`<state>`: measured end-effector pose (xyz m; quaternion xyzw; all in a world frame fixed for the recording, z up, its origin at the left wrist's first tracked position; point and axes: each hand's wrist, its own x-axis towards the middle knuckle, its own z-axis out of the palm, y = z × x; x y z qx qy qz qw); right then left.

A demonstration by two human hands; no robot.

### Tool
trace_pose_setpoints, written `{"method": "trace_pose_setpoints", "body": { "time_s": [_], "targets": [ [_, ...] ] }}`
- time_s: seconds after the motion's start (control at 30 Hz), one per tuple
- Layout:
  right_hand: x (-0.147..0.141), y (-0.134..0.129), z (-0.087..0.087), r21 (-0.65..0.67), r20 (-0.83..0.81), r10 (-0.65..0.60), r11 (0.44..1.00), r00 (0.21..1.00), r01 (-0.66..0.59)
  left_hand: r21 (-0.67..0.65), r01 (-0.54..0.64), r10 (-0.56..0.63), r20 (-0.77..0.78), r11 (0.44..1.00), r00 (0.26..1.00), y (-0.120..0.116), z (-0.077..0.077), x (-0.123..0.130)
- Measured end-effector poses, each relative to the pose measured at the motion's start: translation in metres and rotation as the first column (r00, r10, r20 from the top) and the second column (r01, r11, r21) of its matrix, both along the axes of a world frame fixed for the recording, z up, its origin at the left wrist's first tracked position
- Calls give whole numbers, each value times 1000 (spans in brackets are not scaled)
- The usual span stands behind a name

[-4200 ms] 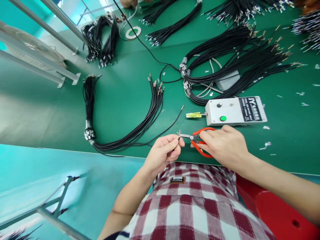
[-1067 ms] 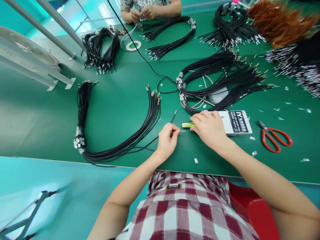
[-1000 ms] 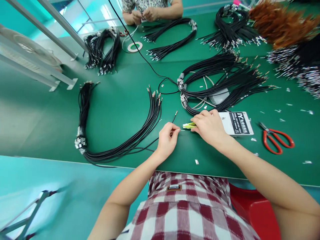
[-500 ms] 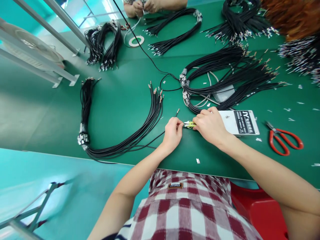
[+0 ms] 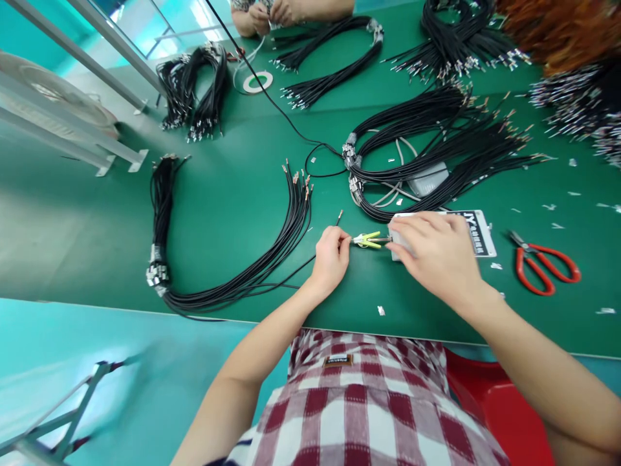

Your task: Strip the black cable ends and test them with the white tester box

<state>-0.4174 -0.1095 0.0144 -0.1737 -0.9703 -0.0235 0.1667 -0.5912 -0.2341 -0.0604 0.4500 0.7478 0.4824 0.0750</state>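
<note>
My left hand (image 5: 332, 257) is closed in a pinch on a black cable (image 5: 305, 264). A short cable end with a metal tip (image 5: 339, 216) sticks up beyond the fingers. Just right of the fingertips is a yellow-green clip (image 5: 369, 240) with a white tip, mounted on a thin metal shaft. The shaft leads to a white box-shaped machine (image 5: 478, 233) with a black label. Over the left part of this box lies my right hand (image 5: 431, 249), slightly blurred, thumb apart from the fingers and near the shaft. What lies under its palm is hidden.
A loose cable bundle (image 5: 262, 275) curves at left, tied with tape (image 5: 158, 272). More bundles (image 5: 369, 171) lie behind the machine. Red-handled cutters (image 5: 543, 262) rest at right, near scattered scraps. Across the table are a tape roll (image 5: 258, 82) and another person's hands (image 5: 272, 14).
My right hand has left the yellow-green clip and moved right onto the machine, so clip and shaft now show. My left hand keeps its pinch. The view has shifted slightly.
</note>
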Motion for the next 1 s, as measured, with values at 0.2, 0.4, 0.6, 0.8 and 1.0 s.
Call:
{"method": "trace_pose_setpoints", "body": {
  "time_s": [0.2, 0.4, 0.6, 0.8, 1.0],
  "targets": [
    [42, -7, -11, -82, -197, -148, 988, 969, 134, 1, -5, 5, 55, 1000, 998, -1, 2, -2],
    [-22, -15, -1, -2, 139, 16, 1000, 990, -16, 19, -13, 12, 80, 1000, 997, -6, 7, 3],
    [-52, -6, -10, 45, 362, 10, 999, 932, -28, 11, -8, 8, -9, 1000, 1000, -7, 8, 3],
    [-53, -1, -8, 34, 397, 41, 998, 917, -59, -31, 48, -52, -151, 998, 987, -3, 4, 7],
    [-57, -5, -7, 52, 404, 16, 998, 915, -40, -40, 53, -59, -160, 998, 985, 0, 2, 8]
  ]
}}
